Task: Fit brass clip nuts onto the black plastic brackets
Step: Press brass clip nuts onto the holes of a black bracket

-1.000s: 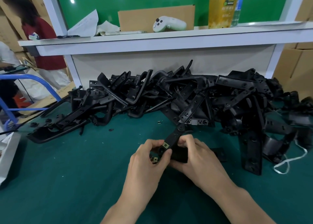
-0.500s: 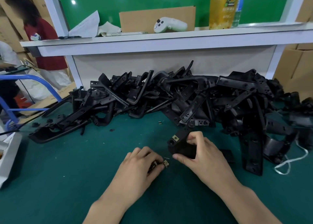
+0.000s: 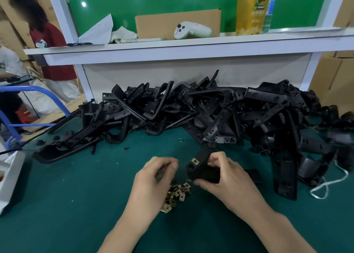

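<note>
Working at a green mat (image 3: 76, 204), with a tangled pile of black plastic brackets (image 3: 220, 109) lying along its far side under a white shelf (image 3: 191, 47). Gripping one bracket (image 3: 203, 171) in the right hand (image 3: 229, 181), thumb curling under its thick end and fingers closing over the top, holding it tilted near the middle of the mat with its narrow arm pointing up toward the pile. Carrying a fitted clip nut (image 3: 195, 161) on the arm facing the camera. Hovering the left hand (image 3: 151, 180) just beside the bracket, fingers curling inward above a small heap of loose brass clip nuts (image 3: 178, 193) lying on the mat; fingertips blurring, so not telling whether pinching a nut or nothing. Resting on the shelf: a white game controller (image 3: 191, 31), a cardboard sheet (image 3: 178, 22) and a yellow package (image 3: 252, 9). Trailing off the pile at the right and lying on the mat, a white cord (image 3: 329, 185).
</note>
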`<state>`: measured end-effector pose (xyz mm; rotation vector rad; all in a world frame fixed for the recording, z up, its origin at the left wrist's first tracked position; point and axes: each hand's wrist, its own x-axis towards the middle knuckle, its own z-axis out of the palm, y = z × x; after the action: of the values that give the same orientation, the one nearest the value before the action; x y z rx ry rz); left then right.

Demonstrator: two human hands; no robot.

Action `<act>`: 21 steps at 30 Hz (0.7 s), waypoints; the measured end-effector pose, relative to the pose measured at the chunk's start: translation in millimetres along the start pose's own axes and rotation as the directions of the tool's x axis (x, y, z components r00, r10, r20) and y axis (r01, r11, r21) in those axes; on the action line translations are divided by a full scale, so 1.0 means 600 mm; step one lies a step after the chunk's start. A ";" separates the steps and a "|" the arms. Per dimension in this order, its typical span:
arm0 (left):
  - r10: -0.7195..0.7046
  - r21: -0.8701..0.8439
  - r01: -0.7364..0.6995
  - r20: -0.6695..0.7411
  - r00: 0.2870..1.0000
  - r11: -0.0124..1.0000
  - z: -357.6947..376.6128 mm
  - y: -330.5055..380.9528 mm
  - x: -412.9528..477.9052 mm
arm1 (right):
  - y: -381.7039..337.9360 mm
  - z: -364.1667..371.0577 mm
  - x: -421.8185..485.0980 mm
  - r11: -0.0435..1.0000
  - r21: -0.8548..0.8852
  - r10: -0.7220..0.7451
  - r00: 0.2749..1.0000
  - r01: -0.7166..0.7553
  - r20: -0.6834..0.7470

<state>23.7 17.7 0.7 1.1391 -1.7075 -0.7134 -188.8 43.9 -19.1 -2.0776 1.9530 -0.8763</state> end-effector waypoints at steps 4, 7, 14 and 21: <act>-0.245 -0.410 0.217 -0.017 0.969 0.886 -0.011 0.002 0.011 | -0.004 -0.003 0.001 0.999 -0.028 -0.017 1.000 0.017 0.003; -0.305 -0.551 0.265 0.020 0.952 0.791 -0.014 0.000 0.013 | -0.005 -0.004 -0.001 0.999 -0.039 -0.015 1.000 0.016 0.007; -0.332 -0.635 0.285 0.048 0.942 0.718 -0.015 0.003 0.016 | -0.008 -0.006 -0.001 0.999 -0.040 -0.019 1.000 0.019 0.012; -0.320 -0.661 0.276 0.058 0.946 0.697 -0.015 0.000 0.019 | -0.011 -0.008 -0.001 0.999 -0.039 -0.022 1.000 0.022 0.009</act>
<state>30.1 7.7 8.8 0.9024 -1.0526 -1.3501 -185.7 46.7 -12.1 -2.1242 1.9624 -0.8392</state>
